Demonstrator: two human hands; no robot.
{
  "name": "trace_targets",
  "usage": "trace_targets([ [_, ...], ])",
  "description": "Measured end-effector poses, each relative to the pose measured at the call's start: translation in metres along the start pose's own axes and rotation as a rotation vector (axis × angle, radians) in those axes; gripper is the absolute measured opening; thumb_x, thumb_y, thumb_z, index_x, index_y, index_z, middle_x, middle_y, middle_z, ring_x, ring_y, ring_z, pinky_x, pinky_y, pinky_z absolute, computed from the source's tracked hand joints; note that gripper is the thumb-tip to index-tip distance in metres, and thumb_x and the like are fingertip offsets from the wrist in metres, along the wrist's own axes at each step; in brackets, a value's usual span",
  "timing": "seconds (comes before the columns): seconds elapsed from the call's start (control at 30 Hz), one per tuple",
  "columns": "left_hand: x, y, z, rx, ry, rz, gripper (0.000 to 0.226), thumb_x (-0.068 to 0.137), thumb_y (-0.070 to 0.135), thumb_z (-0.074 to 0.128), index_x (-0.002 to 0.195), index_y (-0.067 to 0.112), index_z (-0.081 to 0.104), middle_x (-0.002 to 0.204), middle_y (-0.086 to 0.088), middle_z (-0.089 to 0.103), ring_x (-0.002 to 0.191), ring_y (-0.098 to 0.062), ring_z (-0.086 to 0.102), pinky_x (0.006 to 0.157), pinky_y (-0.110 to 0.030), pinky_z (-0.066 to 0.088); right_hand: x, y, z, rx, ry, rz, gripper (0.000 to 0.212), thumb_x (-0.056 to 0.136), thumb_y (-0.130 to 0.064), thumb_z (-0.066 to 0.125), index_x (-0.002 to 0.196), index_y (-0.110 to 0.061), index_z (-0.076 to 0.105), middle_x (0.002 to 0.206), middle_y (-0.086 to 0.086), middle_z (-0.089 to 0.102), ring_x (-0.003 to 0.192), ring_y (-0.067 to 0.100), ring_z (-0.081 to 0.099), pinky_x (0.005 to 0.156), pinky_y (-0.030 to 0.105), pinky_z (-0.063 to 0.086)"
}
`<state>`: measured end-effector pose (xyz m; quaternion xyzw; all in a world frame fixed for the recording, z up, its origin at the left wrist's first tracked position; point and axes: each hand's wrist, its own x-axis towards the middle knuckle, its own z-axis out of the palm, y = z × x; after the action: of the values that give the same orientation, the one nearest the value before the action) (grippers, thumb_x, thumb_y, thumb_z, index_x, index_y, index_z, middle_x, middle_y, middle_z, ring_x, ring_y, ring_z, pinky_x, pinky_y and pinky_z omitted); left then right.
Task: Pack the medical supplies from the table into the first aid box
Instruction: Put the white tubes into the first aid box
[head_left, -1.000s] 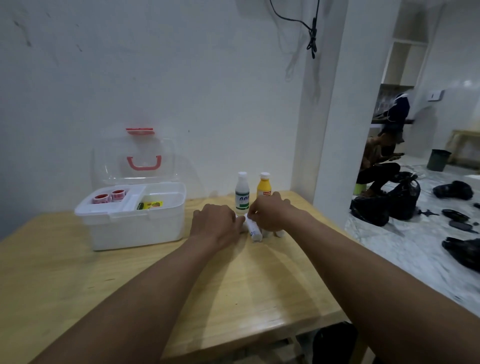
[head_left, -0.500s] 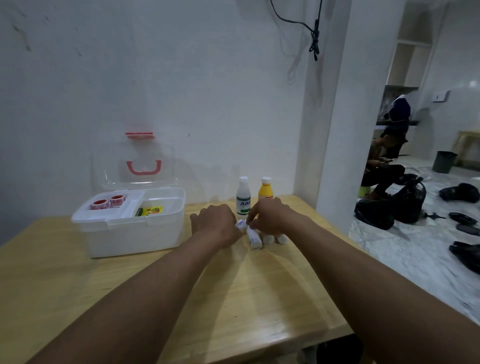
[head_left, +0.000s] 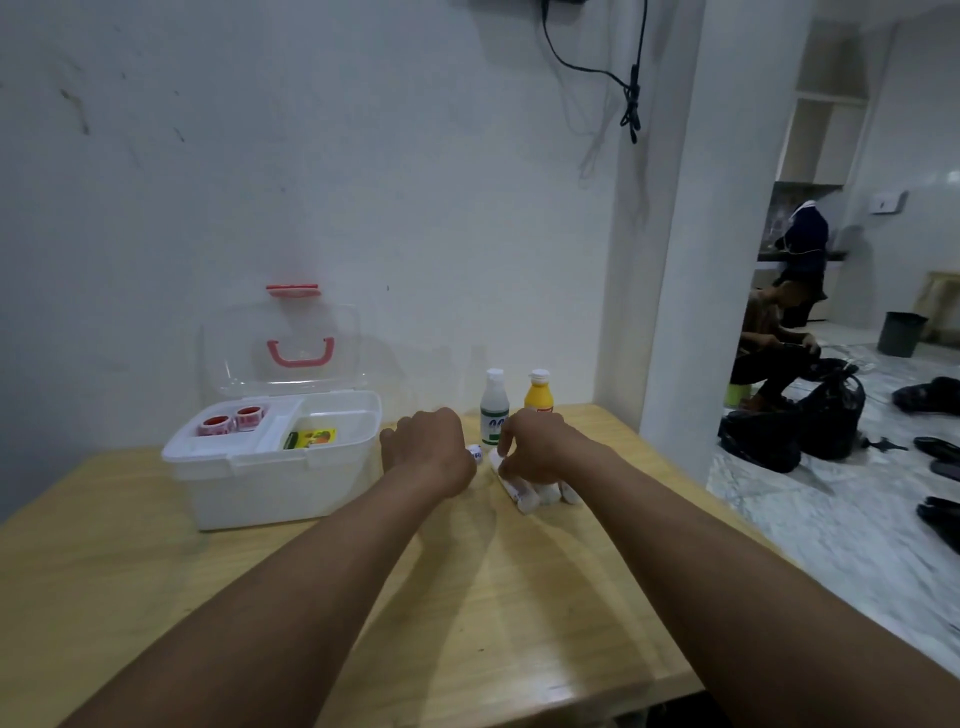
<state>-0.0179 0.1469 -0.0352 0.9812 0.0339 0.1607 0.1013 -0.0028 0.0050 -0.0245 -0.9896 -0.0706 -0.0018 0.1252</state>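
The white first aid box (head_left: 249, 483) stands open at the left of the wooden table (head_left: 519, 597), its clear lid with a red handle leaning back against the wall. Inside lie two red tape rolls (head_left: 231, 421) and a yellow-green packet (head_left: 310, 437). My left hand (head_left: 428, 447) is closed over a small white roll (head_left: 475, 453) that peeks out on its right. My right hand (head_left: 540, 447) grips white bandage rolls (head_left: 519, 493) lying on the table. Behind my hands stand a white bottle (head_left: 494, 405) and a yellow bottle (head_left: 538, 392).
A white wall rises right behind the table, and a pillar (head_left: 691, 234) stands at the table's right rear. Past it a person (head_left: 774, 343) sits on the tiled floor among black bags (head_left: 795, 421) and shoes. A cable (head_left: 623, 83) hangs on the wall.
My hands have drawn slightly apart. The left one now holds its small roll clear of the bandage rolls under my right hand. The camera has tilted up a little.
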Motion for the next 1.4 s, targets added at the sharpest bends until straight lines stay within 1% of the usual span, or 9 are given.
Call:
trace_targets([
  [0.27, 0.001, -0.021, -0.057, -0.149, 0.109, -0.047, 0.024, 0.086, 0.044, 0.063, 0.091, 0.022, 0.074, 0.091, -0.002, 0.071, 0.088, -0.027, 0.063, 0.081, -0.036, 0.048, -0.011, -0.025, -0.032, 0.179, 0.078, -0.069, 0.038, 0.084, -0.03, 0.068, 0.113, -0.005, 0.069, 0.113, 0.005, 0.068, 0.099, 0.026, 0.064, 0.09, 0.037, 0.051],
  [0.33, 0.0, -0.032, -0.071, -0.214, 0.095, -0.073, 0.03, 0.083, 0.049, 0.063, 0.084, 0.021, 0.074, 0.085, -0.001, 0.072, 0.08, -0.026, 0.065, 0.079, -0.037, 0.053, -0.016, -0.037, -0.042, 0.219, 0.104, -0.086, 0.032, 0.083, -0.025, 0.067, 0.101, 0.001, 0.071, 0.097, 0.012, 0.071, 0.089, 0.028, 0.066, 0.08, 0.035, 0.053],
  [0.43, -0.003, -0.051, -0.094, -0.302, 0.077, -0.096, 0.035, 0.082, 0.049, 0.062, 0.081, 0.017, 0.076, 0.087, 0.003, 0.072, 0.08, -0.025, 0.065, 0.074, -0.032, 0.052, -0.023, -0.059, -0.055, 0.253, 0.135, -0.079, 0.023, 0.081, -0.022, 0.066, 0.073, 0.0, 0.067, 0.06, 0.01, 0.054, 0.06, 0.023, 0.049, 0.053, 0.029, 0.039],
  [0.57, -0.008, -0.082, -0.122, -0.389, 0.074, -0.191, 0.034, 0.075, 0.049, 0.067, 0.08, 0.016, 0.077, 0.103, 0.002, 0.071, 0.104, -0.03, 0.062, 0.082, -0.03, 0.048, -0.023, -0.088, -0.061, 0.279, 0.149, -0.147, 0.024, 0.078, -0.023, 0.071, 0.092, -0.005, 0.077, 0.092, 0.013, 0.073, 0.082, 0.025, 0.066, 0.069, 0.034, 0.054],
  [0.7, -0.013, -0.114, -0.142, -0.444, 0.062, -0.254, 0.032, 0.067, 0.046, 0.069, 0.079, 0.018, 0.077, 0.089, -0.001, 0.071, 0.082, -0.025, 0.066, 0.063, -0.026, 0.046, -0.021, -0.121, -0.064, 0.306, 0.174, -0.211, 0.031, 0.079, -0.021, 0.071, 0.103, -0.003, 0.074, 0.11, 0.015, 0.072, 0.102, 0.029, 0.066, 0.08, 0.039, 0.054],
  [0.83, -0.014, -0.149, -0.152, -0.43, 0.105, -0.277, 0.029, 0.075, 0.043, 0.075, 0.079, 0.015, 0.077, 0.078, 0.0, 0.073, 0.063, -0.021, 0.066, 0.058, -0.026, 0.053, -0.019, -0.154, -0.063, 0.358, 0.167, -0.282, 0.047, 0.083, -0.024, 0.076, 0.126, -0.009, 0.064, 0.129, 0.009, 0.062, 0.117, 0.024, 0.058, 0.08, 0.027, 0.042],
  [0.93, -0.015, -0.171, -0.152, -0.376, 0.117, -0.312, 0.025, 0.073, 0.039, 0.078, 0.077, 0.014, 0.078, 0.079, -0.002, 0.074, 0.071, -0.021, 0.068, 0.074, -0.036, 0.06, -0.016, -0.178, -0.059, 0.372, 0.138, -0.325, 0.046, 0.084, -0.023, 0.077, 0.125, -0.008, 0.063, 0.13, 0.009, 0.061, 0.116, 0.024, 0.058, 0.079, 0.027, 0.04],
  [1.23, -0.009, -0.211, -0.141, -0.226, 0.038, -0.285, 0.02, 0.075, 0.036, 0.081, 0.087, 0.02, 0.079, 0.092, 0.001, 0.075, 0.085, -0.02, 0.066, 0.081, -0.039, 0.059, 0.003, -0.225, -0.032, 0.384, 0.11, -0.31, 0.04, 0.084, -0.024, 0.077, 0.118, -0.004, 0.067, 0.12, 0.01, 0.066, 0.11, 0.027, 0.06, 0.077, 0.028, 0.043],
  [1.4, -0.005, -0.217, -0.134, -0.104, 0.003, -0.201, 0.018, 0.078, 0.031, 0.08, 0.094, 0.024, 0.079, 0.097, 0.003, 0.074, 0.091, -0.021, 0.065, 0.085, -0.039, 0.057, 0.025, -0.237, -0.016, 0.387, 0.115, -0.253, 0.03, 0.079, -0.023, 0.078, 0.101, -0.005, 0.068, 0.096, 0.009, 0.071, 0.088, 0.024, 0.064, 0.063, 0.028, 0.045],
])
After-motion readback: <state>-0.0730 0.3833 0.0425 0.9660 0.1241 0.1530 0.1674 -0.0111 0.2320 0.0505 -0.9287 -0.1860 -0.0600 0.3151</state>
